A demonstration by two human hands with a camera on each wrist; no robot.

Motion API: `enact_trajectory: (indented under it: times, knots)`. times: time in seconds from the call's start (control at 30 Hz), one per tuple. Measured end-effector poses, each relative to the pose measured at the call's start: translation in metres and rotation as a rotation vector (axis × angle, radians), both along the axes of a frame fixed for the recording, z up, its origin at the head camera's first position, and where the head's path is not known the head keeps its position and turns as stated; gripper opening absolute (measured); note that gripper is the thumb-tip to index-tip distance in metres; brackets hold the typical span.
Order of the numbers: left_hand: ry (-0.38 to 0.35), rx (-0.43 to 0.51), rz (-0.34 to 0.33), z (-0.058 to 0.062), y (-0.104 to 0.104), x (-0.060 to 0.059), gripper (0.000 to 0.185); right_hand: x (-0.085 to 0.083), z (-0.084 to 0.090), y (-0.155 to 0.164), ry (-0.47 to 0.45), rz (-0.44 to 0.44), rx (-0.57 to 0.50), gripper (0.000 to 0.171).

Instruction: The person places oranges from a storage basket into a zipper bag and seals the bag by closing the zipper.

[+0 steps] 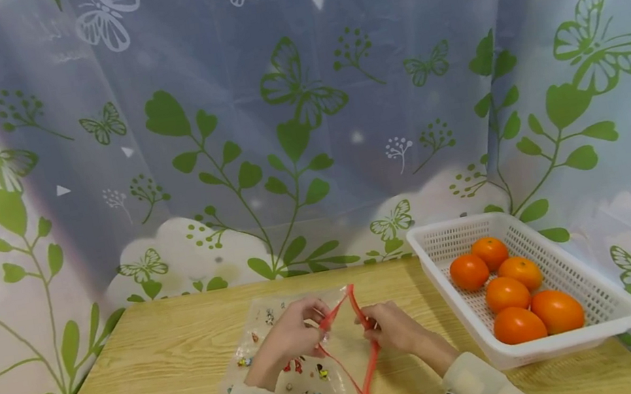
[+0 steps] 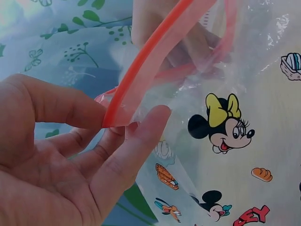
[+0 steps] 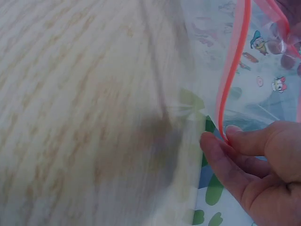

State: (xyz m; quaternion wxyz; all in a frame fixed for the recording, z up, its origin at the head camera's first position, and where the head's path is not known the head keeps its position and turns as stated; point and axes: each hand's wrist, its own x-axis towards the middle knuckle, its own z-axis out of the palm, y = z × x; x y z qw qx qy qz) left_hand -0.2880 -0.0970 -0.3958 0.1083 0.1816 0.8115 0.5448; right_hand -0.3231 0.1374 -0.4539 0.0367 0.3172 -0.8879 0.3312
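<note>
A clear zip bag (image 1: 295, 379) printed with cartoon figures lies on the wooden table (image 1: 152, 381), its red zip strips pulled apart into an open mouth. My left hand (image 1: 299, 330) pinches the left red strip (image 2: 141, 70) between thumb and fingers. My right hand (image 1: 388, 326) pinches the right red strip (image 3: 230, 89) the same way. The bag (image 2: 235, 141) hangs slack between the two hands, and its printed side (image 3: 263, 61) shows in the right wrist view.
A white slotted basket (image 1: 591, 291) stands at the right of the table and holds several oranges (image 1: 507, 294). A curtain with green leaves and butterflies (image 1: 292, 125) closes off the back and both sides. Bare wood (image 3: 84, 108) lies left of the bag.
</note>
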Motion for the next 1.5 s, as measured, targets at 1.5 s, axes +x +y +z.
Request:
enact_trajectory:
  times: [1.5]
  knots:
    - [0.004, 0.068, 0.038, -0.001, -0.003, -0.002, 0.03, -0.014, 0.122, 0.081, -0.08, -0.081, 0.283, 0.034]
